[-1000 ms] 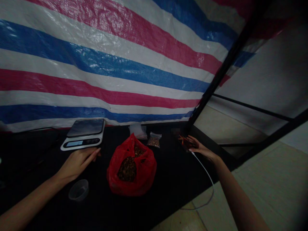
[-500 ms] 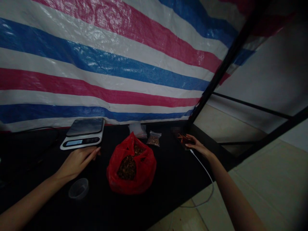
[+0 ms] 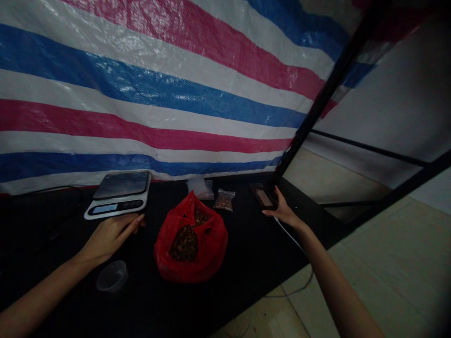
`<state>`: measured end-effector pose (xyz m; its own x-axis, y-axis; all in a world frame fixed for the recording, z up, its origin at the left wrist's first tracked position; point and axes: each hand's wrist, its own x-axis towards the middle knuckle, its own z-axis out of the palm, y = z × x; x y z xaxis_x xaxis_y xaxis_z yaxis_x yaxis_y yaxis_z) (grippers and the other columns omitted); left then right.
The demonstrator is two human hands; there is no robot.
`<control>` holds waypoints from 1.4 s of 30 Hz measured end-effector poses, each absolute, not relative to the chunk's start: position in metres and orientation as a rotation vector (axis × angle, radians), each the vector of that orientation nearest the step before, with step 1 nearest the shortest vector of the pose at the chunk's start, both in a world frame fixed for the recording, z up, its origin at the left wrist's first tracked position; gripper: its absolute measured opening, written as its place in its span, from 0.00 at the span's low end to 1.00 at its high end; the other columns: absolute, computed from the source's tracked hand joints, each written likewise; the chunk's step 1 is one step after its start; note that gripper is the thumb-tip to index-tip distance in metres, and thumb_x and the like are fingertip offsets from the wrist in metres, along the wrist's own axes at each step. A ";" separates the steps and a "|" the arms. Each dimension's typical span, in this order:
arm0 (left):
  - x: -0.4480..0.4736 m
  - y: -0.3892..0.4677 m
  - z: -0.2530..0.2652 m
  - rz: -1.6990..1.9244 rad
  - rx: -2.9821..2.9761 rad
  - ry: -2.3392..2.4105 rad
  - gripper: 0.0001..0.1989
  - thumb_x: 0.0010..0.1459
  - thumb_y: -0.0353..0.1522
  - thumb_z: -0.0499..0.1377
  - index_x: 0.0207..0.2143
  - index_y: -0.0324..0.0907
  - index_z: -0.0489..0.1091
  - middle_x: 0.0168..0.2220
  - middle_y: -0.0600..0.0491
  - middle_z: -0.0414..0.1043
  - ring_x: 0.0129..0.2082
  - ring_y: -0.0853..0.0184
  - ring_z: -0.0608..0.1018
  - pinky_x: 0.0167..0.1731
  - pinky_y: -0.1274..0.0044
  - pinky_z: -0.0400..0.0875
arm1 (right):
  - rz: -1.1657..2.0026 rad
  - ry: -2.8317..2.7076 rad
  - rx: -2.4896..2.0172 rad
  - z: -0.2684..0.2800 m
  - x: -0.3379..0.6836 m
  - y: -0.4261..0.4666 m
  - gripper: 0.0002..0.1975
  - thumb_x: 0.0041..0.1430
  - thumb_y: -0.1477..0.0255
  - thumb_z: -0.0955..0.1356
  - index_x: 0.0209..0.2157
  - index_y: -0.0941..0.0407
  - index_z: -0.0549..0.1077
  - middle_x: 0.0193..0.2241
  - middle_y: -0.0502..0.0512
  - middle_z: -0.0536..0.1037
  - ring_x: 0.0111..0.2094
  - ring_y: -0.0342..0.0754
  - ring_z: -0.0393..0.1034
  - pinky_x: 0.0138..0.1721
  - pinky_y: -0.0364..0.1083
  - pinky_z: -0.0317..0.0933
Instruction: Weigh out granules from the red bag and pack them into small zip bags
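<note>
My left hand [image 3: 111, 234] rests on the black tabletop just in front of a white digital scale [image 3: 118, 195], its fingers curled together and no object showing in them. Near that wrist stands a small clear plastic cup [image 3: 112, 277]. At the right, my right hand [image 3: 282, 206] is beside a dark phone [image 3: 263, 197] with a lit screen, thumb and fingers spread around its near right corner. A white cable [image 3: 287, 231] runs from the phone. Between my hands sits a red plastic bag [image 3: 207, 256], its top partly open over brown, nut-like pieces [image 3: 185, 244].
Behind the red bag lie a small zip bag of brown pieces [image 3: 224, 201] and a stack of clear bags [image 3: 200, 188]. A striped tarp [image 3: 158, 108] hangs along the back. A black frame post [image 3: 317, 108] rises at the right, with tiled floor [image 3: 398, 253] beyond.
My right hand's fingers have drawn back from over the phone and spread wider. The phone's screen looks different and more of it shows. My left hand stays by the scale.
</note>
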<state>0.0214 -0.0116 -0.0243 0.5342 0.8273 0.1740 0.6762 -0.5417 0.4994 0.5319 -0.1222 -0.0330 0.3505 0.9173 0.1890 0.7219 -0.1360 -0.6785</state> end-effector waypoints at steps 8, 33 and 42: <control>0.023 -0.013 -0.022 0.597 2.391 1.256 0.23 0.55 0.46 0.41 0.27 0.42 0.69 0.24 0.54 0.70 0.28 0.66 0.72 0.32 0.79 0.62 | 0.412 -1.502 -1.956 -0.028 0.479 -0.145 0.52 0.39 0.60 0.70 0.58 0.42 0.34 0.60 0.54 0.39 0.57 0.63 0.45 0.51 0.64 0.47; 0.023 -0.015 -0.019 0.585 2.400 1.222 0.25 0.56 0.46 0.37 0.28 0.41 0.67 0.23 0.54 0.68 0.27 0.67 0.71 0.31 0.78 0.60 | 0.693 -1.264 -1.798 -0.039 0.478 -0.123 0.41 0.40 0.63 0.69 0.56 0.49 0.48 0.58 0.59 0.47 0.49 0.55 0.61 0.46 0.53 0.61; 0.023 -0.015 -0.019 0.558 2.399 1.236 0.25 0.56 0.46 0.38 0.28 0.41 0.68 0.24 0.54 0.68 0.27 0.67 0.70 0.31 0.78 0.60 | 0.792 -1.217 -1.702 -0.037 0.481 -0.128 0.33 0.44 0.65 0.66 0.53 0.48 0.51 0.58 0.57 0.49 0.51 0.52 0.60 0.46 0.53 0.61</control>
